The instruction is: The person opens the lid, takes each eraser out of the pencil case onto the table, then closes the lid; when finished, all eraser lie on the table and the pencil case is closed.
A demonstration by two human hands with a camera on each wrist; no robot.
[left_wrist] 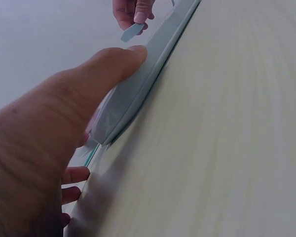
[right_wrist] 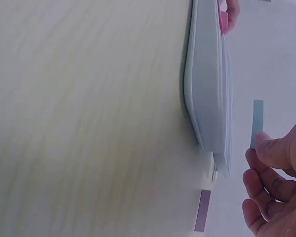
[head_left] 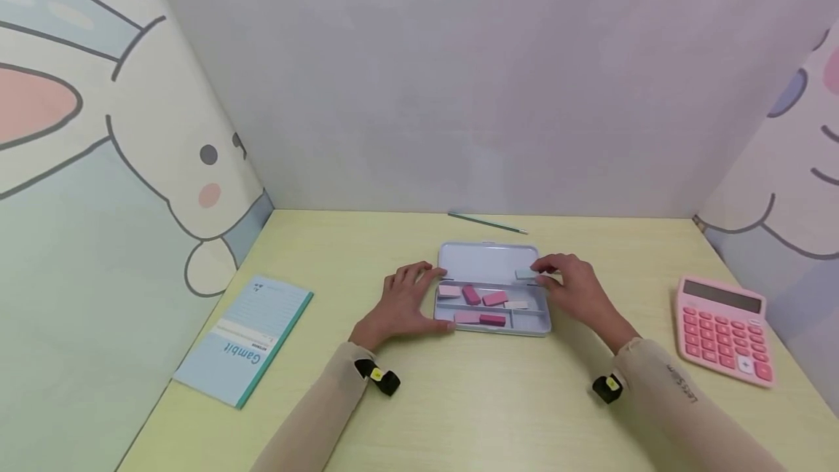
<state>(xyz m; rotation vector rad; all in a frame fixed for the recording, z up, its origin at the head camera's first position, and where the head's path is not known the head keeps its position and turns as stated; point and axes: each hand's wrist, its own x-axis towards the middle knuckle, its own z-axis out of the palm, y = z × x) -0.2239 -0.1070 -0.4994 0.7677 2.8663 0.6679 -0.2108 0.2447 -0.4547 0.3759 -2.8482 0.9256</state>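
An open pale lavender pencil case lies on the table, its lid laid back. Several small pink and whitish erasers sit in its compartments. Between thumb and fingertips my right hand pinches a light blue eraser, held above the right part of the lid. The eraser's free end points left in the head view. At the case's left side my left hand spreads, thumb stretched along the front left corner and index finger beside the lid's left edge.
A green pencil lies behind the case. To the left is a light blue notebook, to the right a pink calculator. Walls with rabbit drawings border the table. A small purple bar shows in the right wrist view.
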